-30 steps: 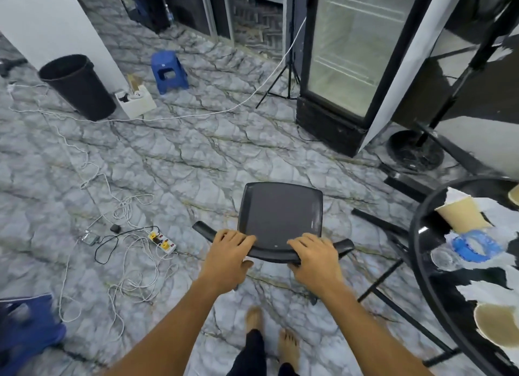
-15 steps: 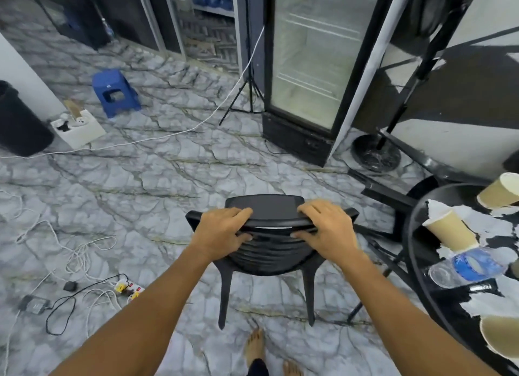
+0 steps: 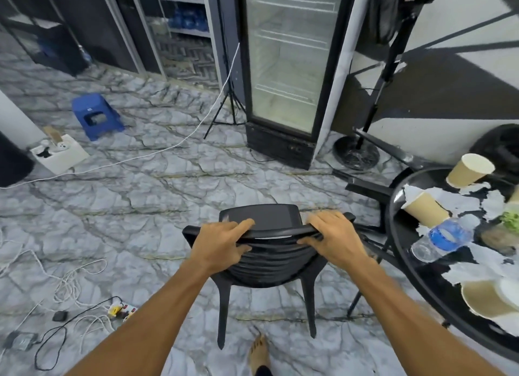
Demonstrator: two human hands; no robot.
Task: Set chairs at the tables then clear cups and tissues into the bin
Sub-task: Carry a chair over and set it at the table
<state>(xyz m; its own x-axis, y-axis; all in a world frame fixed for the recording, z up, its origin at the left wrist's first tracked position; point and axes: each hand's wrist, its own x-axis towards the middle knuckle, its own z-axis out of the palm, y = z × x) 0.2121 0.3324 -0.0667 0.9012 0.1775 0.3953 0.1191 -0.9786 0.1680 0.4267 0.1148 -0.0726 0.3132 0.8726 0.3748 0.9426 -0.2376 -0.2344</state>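
A black plastic chair [image 3: 266,266] stands in front of me, its back towards me. My left hand [image 3: 222,243] grips the left part of the backrest's top rail. My right hand [image 3: 334,235] grips the right part of the same rail. A round black table [image 3: 404,266] sits at the right. On it lie several tan paper cups [image 3: 427,210], torn white tissues [image 3: 460,201] and a plastic water bottle [image 3: 443,238] with a blue label. The black bin [image 3: 11,162] shows at the left edge.
A glass-door fridge [image 3: 289,75] stands ahead, with a fan stand base [image 3: 355,152] to its right. A blue stool [image 3: 95,116], a white box [image 3: 59,153], a tripod [image 3: 224,106] and loose cables with a power strip [image 3: 120,311] lie on the marble floor. My bare foot [image 3: 259,353] is below the chair.
The chair has come up from tilted low to upright with its legs in view. My view has swung right, so the table shows more and the bin has slid to the left edge.
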